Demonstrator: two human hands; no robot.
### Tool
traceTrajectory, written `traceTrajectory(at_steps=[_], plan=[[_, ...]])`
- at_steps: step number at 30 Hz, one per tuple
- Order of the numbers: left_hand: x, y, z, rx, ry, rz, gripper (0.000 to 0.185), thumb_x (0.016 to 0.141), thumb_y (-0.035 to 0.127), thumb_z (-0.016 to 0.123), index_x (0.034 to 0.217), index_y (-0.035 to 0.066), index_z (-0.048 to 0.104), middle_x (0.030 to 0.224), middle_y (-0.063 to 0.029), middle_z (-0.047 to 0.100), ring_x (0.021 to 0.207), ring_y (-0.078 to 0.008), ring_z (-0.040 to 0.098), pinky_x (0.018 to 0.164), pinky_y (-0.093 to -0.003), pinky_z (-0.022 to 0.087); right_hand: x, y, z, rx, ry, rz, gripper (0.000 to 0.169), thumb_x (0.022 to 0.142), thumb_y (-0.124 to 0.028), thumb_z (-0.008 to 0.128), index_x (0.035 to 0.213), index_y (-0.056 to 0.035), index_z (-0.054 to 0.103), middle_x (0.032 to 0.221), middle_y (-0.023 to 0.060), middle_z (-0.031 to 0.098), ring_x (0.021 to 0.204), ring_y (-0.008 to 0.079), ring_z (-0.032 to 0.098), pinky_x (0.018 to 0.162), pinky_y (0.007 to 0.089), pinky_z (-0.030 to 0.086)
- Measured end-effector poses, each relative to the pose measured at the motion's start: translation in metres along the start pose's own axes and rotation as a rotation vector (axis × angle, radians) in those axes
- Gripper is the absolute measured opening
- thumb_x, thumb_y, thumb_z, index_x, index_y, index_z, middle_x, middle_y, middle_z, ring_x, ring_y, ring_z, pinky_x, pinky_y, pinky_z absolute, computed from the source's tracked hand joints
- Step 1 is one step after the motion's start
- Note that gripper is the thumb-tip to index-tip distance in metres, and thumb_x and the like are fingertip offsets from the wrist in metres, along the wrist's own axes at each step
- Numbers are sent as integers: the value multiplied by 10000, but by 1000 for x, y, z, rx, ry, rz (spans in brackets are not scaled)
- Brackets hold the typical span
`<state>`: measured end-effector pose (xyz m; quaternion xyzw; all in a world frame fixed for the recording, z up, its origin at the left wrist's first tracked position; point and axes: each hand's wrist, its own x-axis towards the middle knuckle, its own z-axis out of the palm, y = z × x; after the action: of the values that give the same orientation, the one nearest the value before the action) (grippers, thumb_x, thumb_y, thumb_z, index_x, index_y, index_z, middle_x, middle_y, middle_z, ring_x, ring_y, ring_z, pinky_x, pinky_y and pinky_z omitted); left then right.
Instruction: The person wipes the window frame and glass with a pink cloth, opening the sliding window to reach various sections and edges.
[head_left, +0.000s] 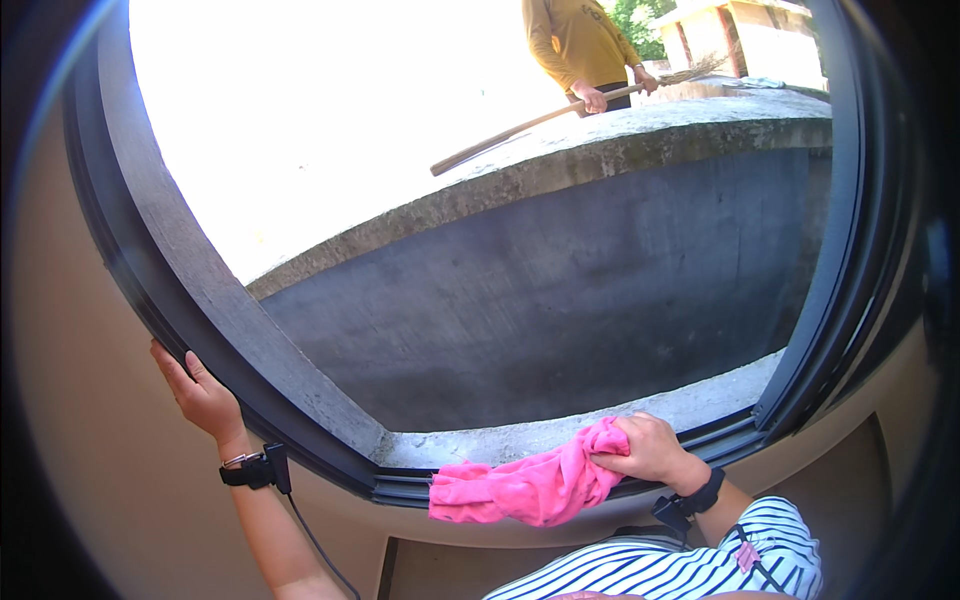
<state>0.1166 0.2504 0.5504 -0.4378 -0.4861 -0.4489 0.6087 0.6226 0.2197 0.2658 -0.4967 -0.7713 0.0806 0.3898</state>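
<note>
My right hand (651, 448) grips one end of a bunched pink cloth (529, 487), which lies along the dark metal bottom track (405, 487) of a window frame. The cloth's loose end stretches left and hangs a little over the inner edge. On the left, my left hand (201, 397) rests against the wall and the dark side frame (142, 289), with its thumb on the frame and nothing seen in it. Both my wrists wear black straps with small devices.
Outside the opening lie a concrete sill (480, 446) and a grey wall with a rough ledge (600, 154). Beyond it a person in a yellow top (581, 41) holds a long-handled twig broom (517, 131). A cable hangs from my left wrist.
</note>
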Motion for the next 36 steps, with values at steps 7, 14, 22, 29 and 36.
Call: traceTrajectory(at_steps=[7,14,22,29,36], plan=[[-1,-6,1,-61,-3,-12,492,1025,127,508,1489,15,390,1476,-205,484,1331,-364,499,1095,-384,410,-1,0,1,3,29,-22,433,737,-467,804,849,-69,679,789,123,678,738,329,648,685,426,533],[-1,-2,1,-53,0,-11,493,1025,134,511,1491,20,393,1483,-194,481,1339,-356,496,1098,-376,409,-3,1,3,-9,23,-14,449,747,-483,793,866,-66,675,796,140,678,752,339,654,703,431,536],[-6,-8,3,-57,-2,-68,510,1027,158,525,1506,56,382,1508,-192,452,1360,-354,479,1091,-368,428,16,-11,-6,560,-169,131,389,790,-303,811,1034,-45,651,930,125,694,881,250,689,797,356,536],[-8,-2,10,-59,-15,-102,532,1021,163,538,1518,79,367,1513,-211,435,1353,-394,475,1083,-398,440,111,-128,3,1395,-166,46,246,847,-17,753,1047,-45,612,924,-25,601,875,58,543,809,234,465],[-4,-21,-17,-124,-148,-66,623,944,210,641,1501,60,405,1545,-207,393,1371,-405,449,1091,-445,412,185,-286,48,1307,125,-386,317,877,-96,774,1134,-56,593,1017,-4,631,958,59,561,839,266,488]])
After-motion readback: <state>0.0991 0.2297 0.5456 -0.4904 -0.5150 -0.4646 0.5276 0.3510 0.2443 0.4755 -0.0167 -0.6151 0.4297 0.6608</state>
